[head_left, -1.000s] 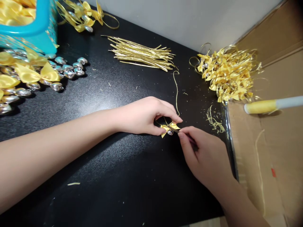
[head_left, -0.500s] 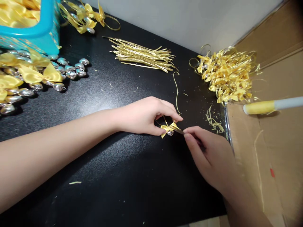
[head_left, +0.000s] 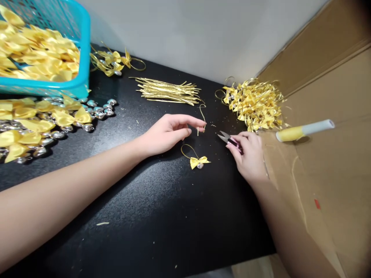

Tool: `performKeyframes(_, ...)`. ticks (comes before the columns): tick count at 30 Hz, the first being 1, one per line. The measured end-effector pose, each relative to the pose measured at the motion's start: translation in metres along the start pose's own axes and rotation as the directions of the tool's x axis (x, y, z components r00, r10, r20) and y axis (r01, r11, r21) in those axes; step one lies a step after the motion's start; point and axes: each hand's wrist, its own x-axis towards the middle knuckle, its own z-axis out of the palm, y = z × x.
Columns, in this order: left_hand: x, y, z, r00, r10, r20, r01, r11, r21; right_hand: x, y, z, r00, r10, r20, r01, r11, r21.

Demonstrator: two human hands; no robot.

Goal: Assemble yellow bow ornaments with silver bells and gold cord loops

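My left hand [head_left: 169, 133] is open above the black table, thumb and forefinger apart. Beside the forefinger tip is a short gold clipping [head_left: 198, 131]; whether it touches the finger I cannot tell. A loose bent gold cord [head_left: 202, 112] reaches to that fingertip. Below the hand a yellow ribbon bow [head_left: 194, 162] lies on the table, with a gold cord loop [head_left: 185, 147] and a small silver bell-like charm [head_left: 199, 166]. My right hand [head_left: 249, 156] is closed around small thread snips [head_left: 227, 138], their blades apart and pointing left.
A turquoise basket [head_left: 85, 50] of yellow bows stands at the back left. Bows and silver charms [head_left: 99, 112] lie before it. Gold cords [head_left: 168, 92] lie mid-table. Looped bows [head_left: 255, 104] are heaped at right, near a yellow-white tube [head_left: 304, 130] and cardboard [head_left: 333, 166].
My left hand has let go of the bow, which now lies on the table. My right hand has drawn the snips away from it. The view has shifted, showing more of the basket.
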Motion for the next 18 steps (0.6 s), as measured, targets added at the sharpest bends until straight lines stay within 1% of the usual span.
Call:
performKeyframes(2, -0.001, -0.001, 0.0, 0.999, 0.031, -0.017, -0.03, 0.998, 0.064, -0.002, 0.0, 0.003, 1.0, 0.01, -0.008, -0.01, 0.999, 0.051)
performKeyframes(4, -0.001, 0.0, 0.0, 0.992, 0.086, -0.095, -0.061, 0.968, 0.244, -0.003, 0.001, 0.005, 0.999, 0.033, -0.018, -0.03, 0.993, 0.116)
performKeyframes(5, -0.002, 0.001, -0.001, 0.981, 0.129, -0.148, -0.068, 0.929, 0.363, -0.003, 0.001, 0.006, 0.999, 0.042, -0.018, -0.039, 0.988, 0.147)
performKeyframes(7, -0.003, 0.006, -0.001, 0.943, 0.222, -0.247, -0.04, 0.815, 0.579, -0.003, 0.003, 0.008, 0.999, 0.05, 0.002, -0.05, 0.979, 0.198)
performKeyframes(8, -0.005, 0.009, -0.001, 0.932, 0.245, -0.268, -0.011, 0.758, 0.653, -0.003, 0.004, 0.009, 0.999, 0.049, 0.02, -0.052, 0.975, 0.217)
performKeyframes(9, -0.006, 0.013, -0.002, 0.936, 0.236, -0.26, 0.017, 0.71, 0.704, -0.003, 0.006, 0.01, 0.998, 0.046, 0.04, -0.054, 0.971, 0.233)
performKeyframes(10, -0.008, 0.017, -0.002, 0.954, 0.188, -0.233, 0.048, 0.672, 0.739, -0.003, 0.007, 0.011, 0.997, 0.043, 0.059, -0.056, 0.968, 0.245)
performKeyframes(12, -0.012, 0.024, -0.002, 0.99, 0.011, -0.14, 0.104, 0.615, 0.781, -0.002, 0.008, 0.011, 0.996, 0.034, 0.081, -0.053, 0.966, 0.251)
performKeyframes(14, -0.017, 0.029, -0.002, 0.986, -0.155, -0.055, 0.137, 0.594, 0.793, -0.001, 0.002, 0.008, 0.997, 0.016, 0.074, -0.033, 0.973, 0.227)
performKeyframes(15, -0.019, 0.03, -0.001, 0.979, -0.202, -0.026, 0.144, 0.596, 0.79, -0.001, -0.004, 0.004, 0.998, -0.001, 0.06, -0.012, 0.977, 0.213)
performKeyframes(16, -0.021, 0.031, 0.0, 0.974, -0.225, 0.0, 0.139, 0.604, 0.785, 0.0, -0.011, 0.001, 0.998, -0.025, 0.052, 0.014, 0.979, 0.203)
performKeyframes(17, -0.023, 0.032, 0.001, 0.973, -0.231, 0.028, 0.123, 0.615, 0.779, 0.001, -0.021, -0.004, 0.997, -0.056, 0.047, 0.045, 0.977, 0.207)
performKeyframes(18, -0.024, 0.032, 0.003, 0.973, -0.225, 0.056, 0.102, 0.63, 0.77, 0.001, -0.032, -0.008, 0.993, -0.097, 0.073, 0.078, 0.969, 0.233)
